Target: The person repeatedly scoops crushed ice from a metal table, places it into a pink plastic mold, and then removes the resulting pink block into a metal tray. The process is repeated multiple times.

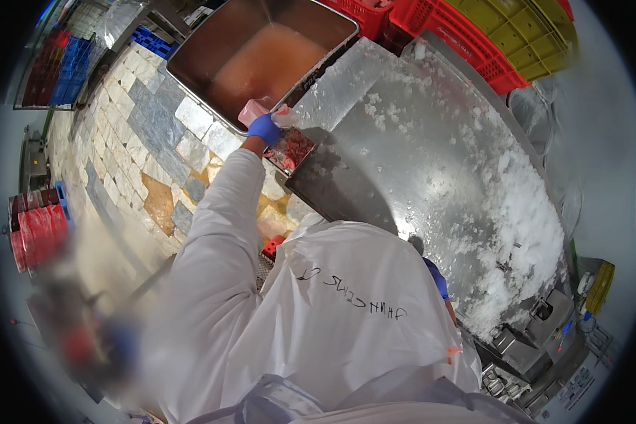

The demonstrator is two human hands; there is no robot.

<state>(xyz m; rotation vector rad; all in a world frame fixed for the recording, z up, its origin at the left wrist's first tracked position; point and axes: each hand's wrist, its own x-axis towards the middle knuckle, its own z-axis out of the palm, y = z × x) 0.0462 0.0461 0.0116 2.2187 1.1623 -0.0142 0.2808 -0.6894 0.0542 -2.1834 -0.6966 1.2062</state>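
Note:
My left hand [265, 129], in a blue glove, is closed around a pale pink, wet piece of flesh [253, 112]; I cannot tell whether it is fish or meat. It hovers at the near corner of a large metal tub [206, 106] of cloudy orange-brown water [272, 60]. Just below the hand, a small container holds red and pink scraps [290, 150]. My right hand [437, 278], also blue-gloved, shows only partly beside my white apron [360, 297] at the table's near edge. Its fingers are hidden.
A steel table [403, 166] stretches to the right, with crushed ice [519, 233] heaped along its far side. Red crates [466, 46] and a yellow crate [519, 32] stand beyond it. Stone tile floor [159, 124] lies at left. Metal equipment [537, 332] sits at lower right.

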